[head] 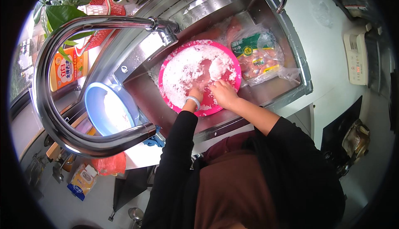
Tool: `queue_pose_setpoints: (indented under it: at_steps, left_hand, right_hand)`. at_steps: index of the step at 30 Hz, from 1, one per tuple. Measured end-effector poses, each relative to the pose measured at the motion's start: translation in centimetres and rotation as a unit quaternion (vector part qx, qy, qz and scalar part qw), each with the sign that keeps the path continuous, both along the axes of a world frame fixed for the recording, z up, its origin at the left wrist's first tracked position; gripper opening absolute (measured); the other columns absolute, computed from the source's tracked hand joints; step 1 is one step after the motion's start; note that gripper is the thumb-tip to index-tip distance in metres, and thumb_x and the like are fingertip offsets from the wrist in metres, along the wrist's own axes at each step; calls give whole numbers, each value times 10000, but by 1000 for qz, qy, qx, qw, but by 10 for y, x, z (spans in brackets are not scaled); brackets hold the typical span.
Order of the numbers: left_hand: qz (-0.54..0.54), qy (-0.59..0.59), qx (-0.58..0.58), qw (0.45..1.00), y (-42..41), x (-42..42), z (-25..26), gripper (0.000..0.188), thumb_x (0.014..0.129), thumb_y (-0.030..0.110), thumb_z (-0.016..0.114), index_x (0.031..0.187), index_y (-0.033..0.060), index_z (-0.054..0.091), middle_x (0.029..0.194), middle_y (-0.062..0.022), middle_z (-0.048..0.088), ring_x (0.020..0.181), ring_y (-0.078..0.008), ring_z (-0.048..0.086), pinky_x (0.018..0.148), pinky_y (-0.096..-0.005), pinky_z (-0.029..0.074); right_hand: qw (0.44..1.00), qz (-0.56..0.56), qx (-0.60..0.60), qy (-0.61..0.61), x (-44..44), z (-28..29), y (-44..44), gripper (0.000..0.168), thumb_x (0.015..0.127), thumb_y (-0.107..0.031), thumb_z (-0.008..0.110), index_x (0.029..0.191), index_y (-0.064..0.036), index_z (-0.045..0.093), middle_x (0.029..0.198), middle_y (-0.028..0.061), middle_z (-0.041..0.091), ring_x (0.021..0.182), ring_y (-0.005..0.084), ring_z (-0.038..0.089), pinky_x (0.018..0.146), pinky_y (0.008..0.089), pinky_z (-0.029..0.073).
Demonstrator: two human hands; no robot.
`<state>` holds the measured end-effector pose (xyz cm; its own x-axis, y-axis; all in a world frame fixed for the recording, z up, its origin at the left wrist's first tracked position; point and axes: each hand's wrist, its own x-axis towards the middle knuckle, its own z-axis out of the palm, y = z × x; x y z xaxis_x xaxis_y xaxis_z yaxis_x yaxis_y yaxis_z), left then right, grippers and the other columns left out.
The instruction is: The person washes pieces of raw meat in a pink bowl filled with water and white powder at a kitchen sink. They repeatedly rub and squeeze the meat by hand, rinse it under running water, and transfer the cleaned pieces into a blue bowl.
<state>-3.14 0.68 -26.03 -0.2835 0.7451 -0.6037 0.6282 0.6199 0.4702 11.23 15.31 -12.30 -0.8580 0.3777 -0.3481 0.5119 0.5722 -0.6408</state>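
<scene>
A bright pink plastic basin [238,73] stands in the stainless steel sink, holding pinkish liquid and a thick layer of white, clumpy matter [180,70]; I cannot tell if that is flour or foam. My left hand [195,95], with a pale bangle at the wrist, dips into the basin, its fingers hidden in the liquid. Beside it, my right hand [223,93] reaches in with bent fingers, their tips hidden. Just past the right fingers lies a white-coated lump [218,68], possibly meat. What either hand grips does not show.
A plastic bag of raw meat pieces [257,57] lies right of the basin in the sink [143,95]. A large chrome faucet [42,82] arches over the left side. Near it stand a light blue basin [93,107] and an orange detergent pack [69,68].
</scene>
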Motion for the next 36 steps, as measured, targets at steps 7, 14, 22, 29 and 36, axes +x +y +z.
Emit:
queue_pose_setpoints:
  at_steps: [7,14,22,29,36]
  left_hand:
    - [110,-149,-32,982,47,0,178,332,842,295,542,801,-17,648,706,-221,621,651,-346,610,626,-413,463]
    - [294,-285,25,912,39,-2,327,196,847,145,575,827,-46,620,620,-20,532,568,-75,467,509,-232,377]
    - [367,-269,131,881,35,5,433,464,745,194,565,1081,-125,571,889,-128,628,659,-136,545,570,-231,406]
    - [298,-195,203,912,22,-7,461,594,741,342,559,1117,-117,552,949,-140,620,693,-140,549,608,-239,419]
    - [349,-360,79,861,22,-3,277,376,864,213,587,1140,-39,547,894,-59,586,795,-133,544,760,-271,442]
  right_hand:
    - [987,-7,29,159,-16,-6,2,161,739,-110,525,852,-38,614,989,140,575,1005,303,518,864,406,416]
    - [970,-55,35,233,-32,3,7,126,699,-156,570,627,-58,539,734,114,552,803,295,544,765,402,417]
    - [983,-72,69,152,-25,-27,27,150,726,-181,576,631,-68,599,766,104,595,870,283,553,822,409,406]
    - [988,-147,37,32,-3,-51,55,147,739,-198,581,751,-83,672,855,116,622,899,299,553,859,413,396]
    - [988,-101,34,111,-30,8,36,153,743,-195,562,719,-83,664,758,147,636,825,311,593,824,425,422]
